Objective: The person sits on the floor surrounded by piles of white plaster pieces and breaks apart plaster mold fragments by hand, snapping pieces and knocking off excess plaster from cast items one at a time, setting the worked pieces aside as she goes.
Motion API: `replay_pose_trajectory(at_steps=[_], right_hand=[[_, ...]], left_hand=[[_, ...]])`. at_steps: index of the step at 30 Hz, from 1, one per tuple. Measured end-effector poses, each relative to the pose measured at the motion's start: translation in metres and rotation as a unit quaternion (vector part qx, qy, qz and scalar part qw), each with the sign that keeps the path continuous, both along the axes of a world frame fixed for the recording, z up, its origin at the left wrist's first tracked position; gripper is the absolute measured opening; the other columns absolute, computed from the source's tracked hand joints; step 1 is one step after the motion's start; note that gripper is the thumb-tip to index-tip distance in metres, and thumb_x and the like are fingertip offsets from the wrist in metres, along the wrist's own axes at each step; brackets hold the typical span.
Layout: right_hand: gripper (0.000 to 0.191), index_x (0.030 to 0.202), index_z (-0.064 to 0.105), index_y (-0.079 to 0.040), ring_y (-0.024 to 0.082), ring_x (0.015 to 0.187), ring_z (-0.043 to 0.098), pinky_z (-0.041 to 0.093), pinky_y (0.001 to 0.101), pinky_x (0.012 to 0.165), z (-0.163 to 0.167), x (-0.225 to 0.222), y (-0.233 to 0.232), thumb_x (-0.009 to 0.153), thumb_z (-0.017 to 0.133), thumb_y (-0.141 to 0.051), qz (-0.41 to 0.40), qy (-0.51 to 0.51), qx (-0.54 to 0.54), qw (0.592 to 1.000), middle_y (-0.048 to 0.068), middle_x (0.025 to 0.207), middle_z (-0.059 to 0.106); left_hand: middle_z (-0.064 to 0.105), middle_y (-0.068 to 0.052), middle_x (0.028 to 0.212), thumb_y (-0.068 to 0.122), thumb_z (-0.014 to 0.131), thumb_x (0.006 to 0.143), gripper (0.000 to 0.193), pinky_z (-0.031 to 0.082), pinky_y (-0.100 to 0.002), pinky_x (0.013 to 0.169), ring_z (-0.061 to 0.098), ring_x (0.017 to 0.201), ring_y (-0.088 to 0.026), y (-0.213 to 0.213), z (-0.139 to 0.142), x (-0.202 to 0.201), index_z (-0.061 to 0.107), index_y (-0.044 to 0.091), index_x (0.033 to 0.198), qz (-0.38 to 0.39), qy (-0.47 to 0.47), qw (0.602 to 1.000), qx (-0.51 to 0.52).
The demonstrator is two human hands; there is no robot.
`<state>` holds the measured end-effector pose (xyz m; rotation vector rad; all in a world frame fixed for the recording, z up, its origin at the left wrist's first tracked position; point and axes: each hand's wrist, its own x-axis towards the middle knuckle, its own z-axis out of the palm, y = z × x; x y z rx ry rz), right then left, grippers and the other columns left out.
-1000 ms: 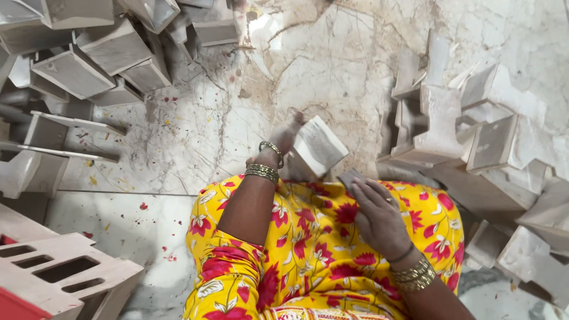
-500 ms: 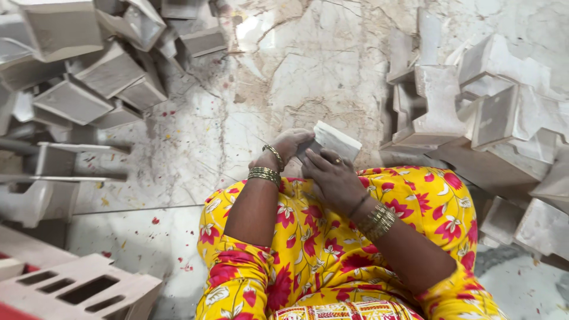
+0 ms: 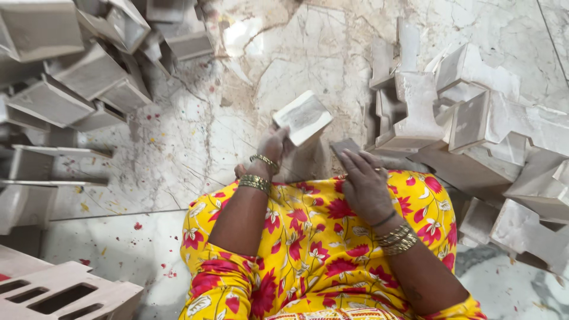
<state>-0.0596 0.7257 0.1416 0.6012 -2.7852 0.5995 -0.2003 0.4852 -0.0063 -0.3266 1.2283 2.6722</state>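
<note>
My left hand (image 3: 274, 147) grips a small pale rectangular block (image 3: 303, 117), tilted above the marble floor in front of my knees. My right hand (image 3: 364, 181) rests on my lap, fingers pressed on a small flat grey-brown pad (image 3: 345, 146) that pokes out beyond the fingertips. Both wrists carry gold bangles. My lap is covered by yellow cloth with red flowers (image 3: 308, 249).
A heap of pale carved blocks (image 3: 474, 124) lies to the right, close to my knee. Several box-shaped pieces (image 3: 89, 77) are stacked at upper left. A slotted pinkish piece (image 3: 59, 293) sits at lower left. The cracked marble floor (image 3: 284, 53) stretches ahead.
My right hand has come off the block and dropped to my lap with the grey pad. My left hand has kept the block and raised it slightly.
</note>
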Motion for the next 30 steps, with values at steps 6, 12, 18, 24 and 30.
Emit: replay_pose_trajectory(at_steps=[6, 12, 18, 24, 30], right_hand=[[0.054, 0.142, 0.057, -0.010, 0.029, 0.146, 0.036, 0.031, 0.0471, 0.116, -0.037, -0.036, -0.012, 0.089, 0.060, -0.018, 0.108, 0.081, -0.016, 0.991, 0.008, 0.151, 0.051], [0.046, 0.143, 0.058, -0.014, 0.021, 0.144, 0.041, 0.028, 0.0432, 0.118, -0.085, -0.096, 0.026, 0.097, 0.055, -0.018, -0.019, 0.026, 0.027, 0.999, 0.007, 0.156, 0.053], [0.054, 0.147, 0.057, -0.007, 0.032, 0.140, 0.043, 0.032, 0.0510, 0.117, -0.090, -0.111, 0.061, 0.094, 0.053, -0.012, -0.085, -0.003, -0.041, 0.996, 0.017, 0.150, 0.054], [0.056, 0.141, 0.056, -0.009, 0.036, 0.148, 0.039, 0.037, 0.0494, 0.117, -0.084, -0.072, 0.023, 0.086, 0.062, -0.006, 0.077, 0.009, -0.111, 0.991, 0.018, 0.156, 0.047], [0.068, 0.147, 0.040, 0.010, 0.042, 0.147, 0.039, 0.038, 0.0456, 0.117, -0.081, -0.089, 0.024, 0.085, 0.063, -0.004, 0.108, -0.076, -0.263, 0.956, 0.031, 0.158, 0.037]], left_hand=[[0.067, -0.014, 0.120, 0.008, 0.060, 0.097, 0.049, 0.060, -0.036, 0.077, 0.070, 0.094, -0.022, 0.019, 0.009, 0.024, 0.050, 0.004, 0.144, -0.036, -0.049, 0.997, -0.057], [0.068, -0.013, 0.126, 0.004, 0.061, 0.094, 0.048, 0.062, -0.036, 0.087, 0.072, 0.106, -0.022, 0.044, 0.003, 0.029, 0.050, 0.002, 0.141, -0.063, -0.038, 0.995, -0.067], [0.069, -0.014, 0.125, 0.003, 0.059, 0.094, 0.046, 0.060, -0.036, 0.092, 0.071, 0.108, -0.023, 0.043, -0.007, 0.019, 0.050, 0.001, 0.139, -0.032, -0.017, 0.998, -0.046], [0.066, -0.016, 0.110, 0.017, 0.061, 0.109, 0.034, 0.061, -0.041, 0.088, 0.068, 0.093, -0.022, 0.064, -0.031, 0.024, 0.058, -0.007, 0.134, -0.004, -0.028, 0.999, 0.039], [0.071, -0.014, 0.122, 0.027, 0.053, 0.106, 0.040, 0.060, -0.038, 0.092, 0.070, 0.106, -0.023, 0.091, -0.003, 0.028, 0.057, -0.001, 0.133, -0.010, -0.032, 0.994, 0.102]])
